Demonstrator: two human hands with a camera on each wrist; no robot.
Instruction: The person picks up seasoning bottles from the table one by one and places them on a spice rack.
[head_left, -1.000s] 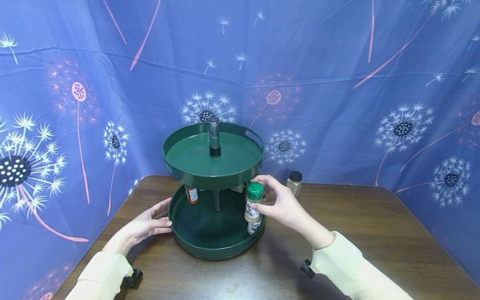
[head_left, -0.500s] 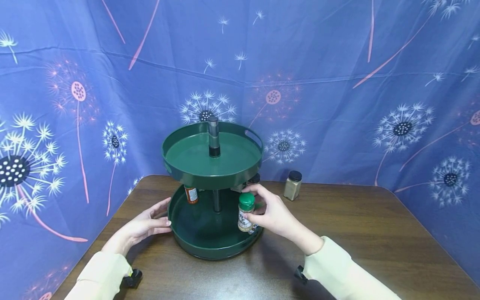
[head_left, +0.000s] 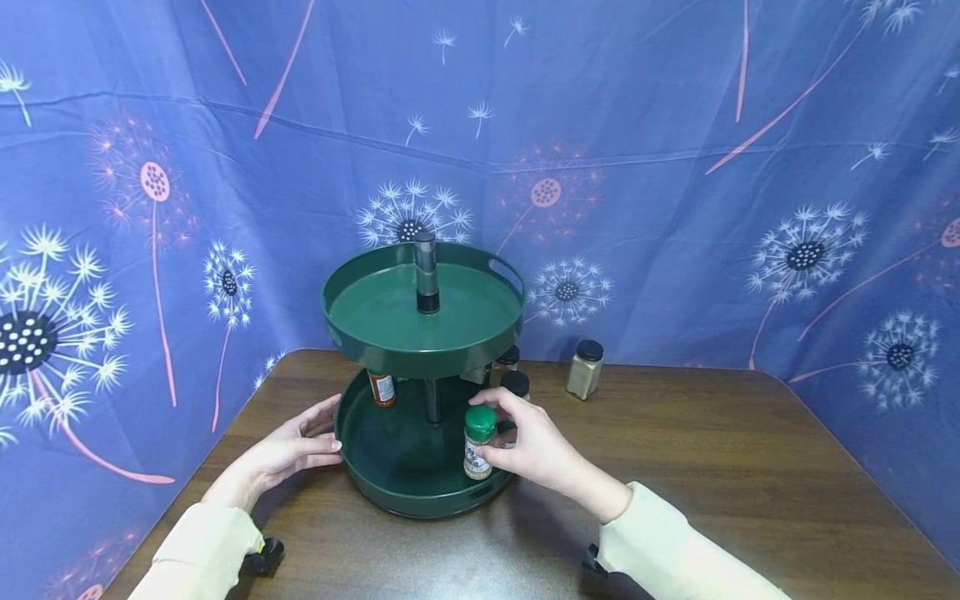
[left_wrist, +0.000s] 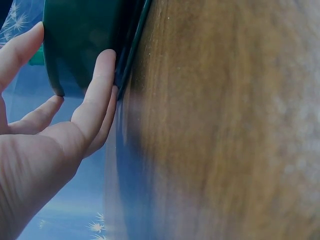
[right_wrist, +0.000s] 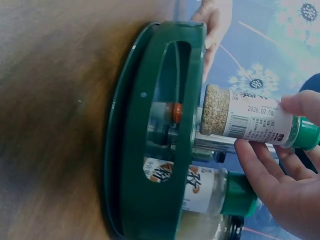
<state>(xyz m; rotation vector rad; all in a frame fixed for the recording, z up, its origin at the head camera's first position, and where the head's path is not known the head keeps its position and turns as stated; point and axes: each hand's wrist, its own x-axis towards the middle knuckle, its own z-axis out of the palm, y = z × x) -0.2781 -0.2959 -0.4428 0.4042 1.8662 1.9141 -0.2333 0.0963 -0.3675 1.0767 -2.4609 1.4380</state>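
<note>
A two-tier green turntable (head_left: 405, 503) stands on the table. My right hand (head_left: 542, 448) pinches a spice jar (head_left: 477, 456) with a green cap, held over the right front of the lower tier. In the right wrist view the jar (right_wrist: 257, 119) shows pale granules and a printed white label, its base just above the tier's rim (right_wrist: 134, 140). Behind it stands another green-capped spice jar (right_wrist: 202, 189) on the lower tier. My left hand (head_left: 296, 446) rests its extended fingertips on the tier's left outer wall, as the left wrist view also shows.
The upper tier (head_left: 375, 317) overhangs the lower one around a central post (head_left: 432, 403). A small orange-and-white container (head_left: 383, 389) stands at the lower tier's back left. Black-capped jars (head_left: 515, 383) are at its right. A square black-capped jar (head_left: 585, 372) stands on the table (head_left: 720, 450).
My right hand has carried the green-capped jar left and toward the front of the lower tier, uncovering black-capped jars behind it. My left hand has stayed at the wall.
</note>
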